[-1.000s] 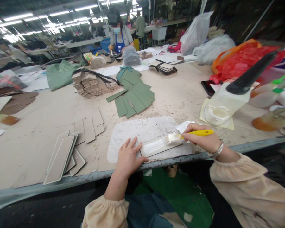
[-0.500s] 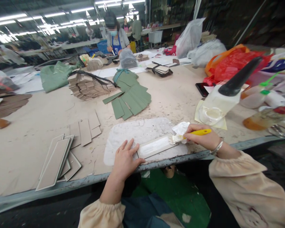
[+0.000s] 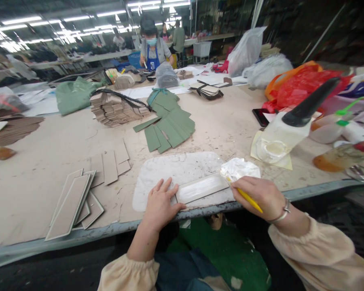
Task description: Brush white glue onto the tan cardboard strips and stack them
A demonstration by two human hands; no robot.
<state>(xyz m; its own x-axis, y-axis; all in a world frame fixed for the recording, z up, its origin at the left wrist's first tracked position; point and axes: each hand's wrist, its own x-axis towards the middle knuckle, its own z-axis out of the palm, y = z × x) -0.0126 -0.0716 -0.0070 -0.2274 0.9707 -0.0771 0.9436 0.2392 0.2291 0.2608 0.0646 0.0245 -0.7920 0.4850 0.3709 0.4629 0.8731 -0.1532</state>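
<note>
A narrow rectangular panel, streaked with white paste, lies on a whitish board at the table's front edge. My left hand rests on the board with fingers spread, its fingertips and thumb at the panel's left end. My right hand is closed round a brush with a yellow handle, just past the panel's right end. The brush's tip is largely hidden by the fingers and meets a white paste-covered lump beside the panel.
Bordered panels and plain strips lie at left. Green pieces fan out beyond the board, near a tied brown stack. A white container with a black handle stands at right. A masked person works across the table.
My right hand has moved the brush off the panel, rightward and toward me, with its handle now pointing down. The white lump shows more fully. My left hand stays on the panel.
</note>
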